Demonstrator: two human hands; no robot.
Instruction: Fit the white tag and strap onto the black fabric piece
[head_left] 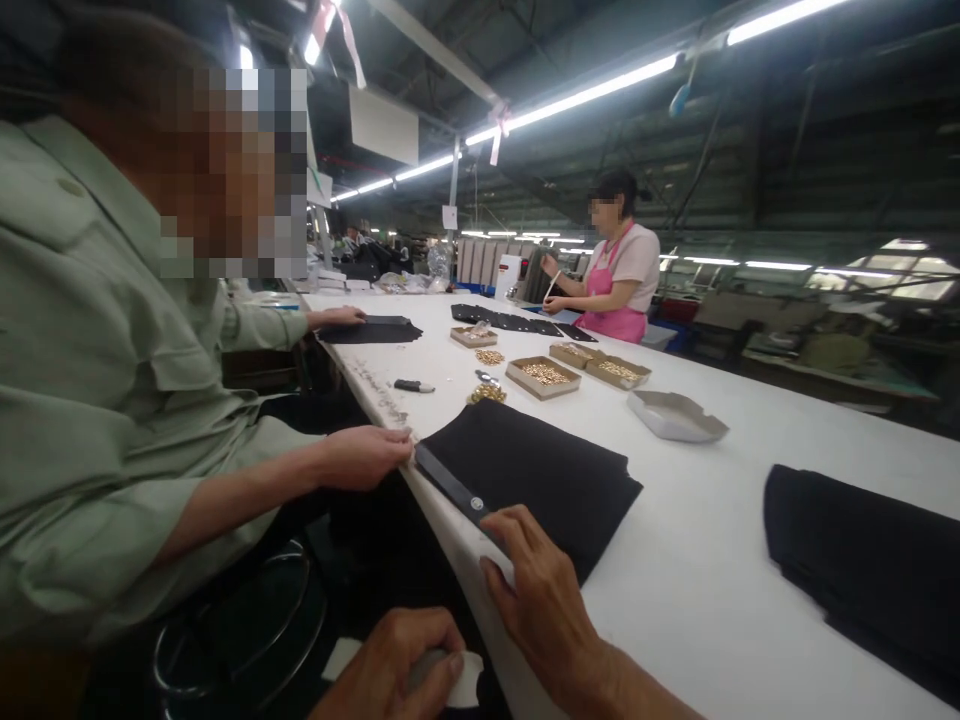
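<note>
Cardboard tray (537, 392) heaped with gold metal studs (543, 374) on white table (697, 560)

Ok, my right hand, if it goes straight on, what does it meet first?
Likely the black fabric strip just ahead of your right hand; depth is unclear, it may already touch.

Bright overhead fluorescent tubes (577, 98), soft glare on the white table (697, 560), wide-angle bending toward the frame edges
</note>
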